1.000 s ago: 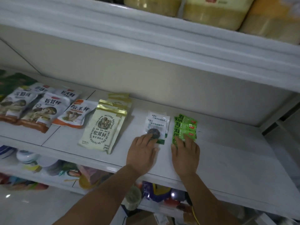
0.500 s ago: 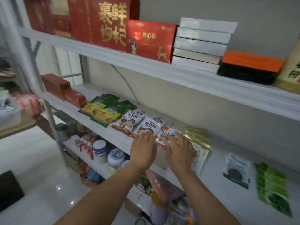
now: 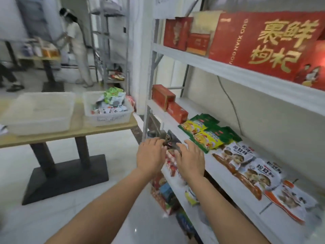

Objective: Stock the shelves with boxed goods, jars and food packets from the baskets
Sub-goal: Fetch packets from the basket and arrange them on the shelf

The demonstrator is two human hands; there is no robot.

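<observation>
My left hand (image 3: pixel 151 154) and my right hand (image 3: pixel 190 157) hover side by side in front of the white middle shelf (image 3: pixel 226 182), fingers relaxed and holding nothing. On that shelf lie green and yellow packets (image 3: pixel 207 132) and mushroom packets (image 3: pixel 246 164). To the left, on a wooden table (image 3: pixel 77 131), a white basket (image 3: pixel 109 111) holds several food packets. Beside it stands a clear plastic tub (image 3: pixel 38 111).
Red boxes (image 3: pixel 168 101) sit at the shelf's left end, and large red gift boxes (image 3: pixel 263 41) fill the top shelf. Jars and packets crowd the lower shelf (image 3: pixel 170 173). A person (image 3: pixel 75 46) stands in the background by another rack. White tiled floor lies below.
My view has swung left from the shelf's right end to its left end and the table. Both hands left the packets they pressed and now hover in front of the shelf edge.
</observation>
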